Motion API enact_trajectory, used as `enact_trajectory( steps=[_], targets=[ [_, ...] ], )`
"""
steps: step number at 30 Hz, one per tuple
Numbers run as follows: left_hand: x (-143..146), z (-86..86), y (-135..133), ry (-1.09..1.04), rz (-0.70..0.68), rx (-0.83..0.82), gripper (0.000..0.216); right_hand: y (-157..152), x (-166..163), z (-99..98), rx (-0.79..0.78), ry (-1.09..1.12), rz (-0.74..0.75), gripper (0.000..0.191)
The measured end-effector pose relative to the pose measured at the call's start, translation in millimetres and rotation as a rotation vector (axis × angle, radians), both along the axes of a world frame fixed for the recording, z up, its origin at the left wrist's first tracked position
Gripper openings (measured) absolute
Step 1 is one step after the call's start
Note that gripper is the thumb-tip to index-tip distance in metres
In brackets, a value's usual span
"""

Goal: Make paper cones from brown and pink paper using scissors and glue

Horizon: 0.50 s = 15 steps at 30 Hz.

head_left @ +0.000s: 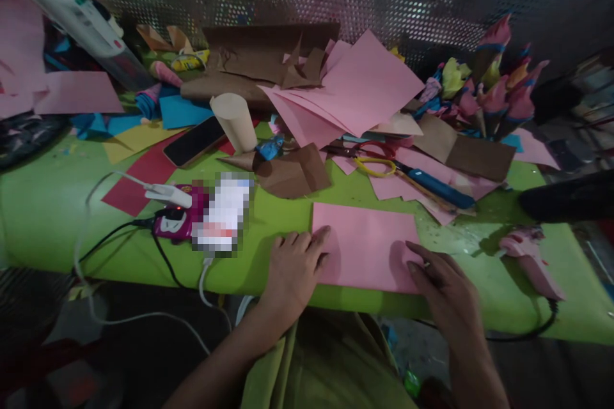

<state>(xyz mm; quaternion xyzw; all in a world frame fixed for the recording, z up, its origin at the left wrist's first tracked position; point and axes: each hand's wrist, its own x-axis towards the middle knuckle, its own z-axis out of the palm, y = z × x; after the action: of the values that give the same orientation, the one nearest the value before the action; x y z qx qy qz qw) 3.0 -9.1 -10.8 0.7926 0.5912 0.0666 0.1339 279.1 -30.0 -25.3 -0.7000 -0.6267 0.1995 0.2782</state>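
Note:
A pink sheet of paper (367, 246) lies flat at the front edge of the green table, between my hands. My left hand (297, 268) rests at its left side, thumb and forefinger on the paper's edge and the other fingers curled against the tabletop. At the right edge, my right hand (446, 287) holds the paper between thumb and forefinger. Beyond the paper lie scissors with yellow handles (377, 167) and a blue-handled cutter (436, 188). To the right is a pink glue gun (532, 262) with a black cord.
A lit phone (224, 214) and a purple power strip (177, 223) with plugs are left of my hands. Behind are a dark phone (194, 142), a cardboard tube (235, 123), stacked pink sheets (369, 86), brown paper (295, 172) and paper cones (494, 99).

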Motion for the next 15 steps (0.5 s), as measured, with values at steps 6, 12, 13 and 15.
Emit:
enact_trajectory(
  steps=[6,12,13,15],
  targets=[
    [0.0,-2.1,-0.4,-0.004,-0.002,0.009,0.047,-0.3,-0.2,0.7,0.014,-0.013,0.006,0.037],
    [0.3,-2.2,0.3,-0.008,-0.001,0.006,0.047,-0.8,2.3,-3.0,0.021,-0.027,0.02,0.036],
    [0.3,-2.2,0.2,-0.011,0.0,0.009,0.047,-1.0,2.4,-3.9,0.028,-0.025,0.021,0.036],
    [0.1,-2.4,-0.2,-0.014,0.0,0.015,0.047,-1.4,2.2,-5.3,0.034,-0.024,0.021,0.035]
  ],
)
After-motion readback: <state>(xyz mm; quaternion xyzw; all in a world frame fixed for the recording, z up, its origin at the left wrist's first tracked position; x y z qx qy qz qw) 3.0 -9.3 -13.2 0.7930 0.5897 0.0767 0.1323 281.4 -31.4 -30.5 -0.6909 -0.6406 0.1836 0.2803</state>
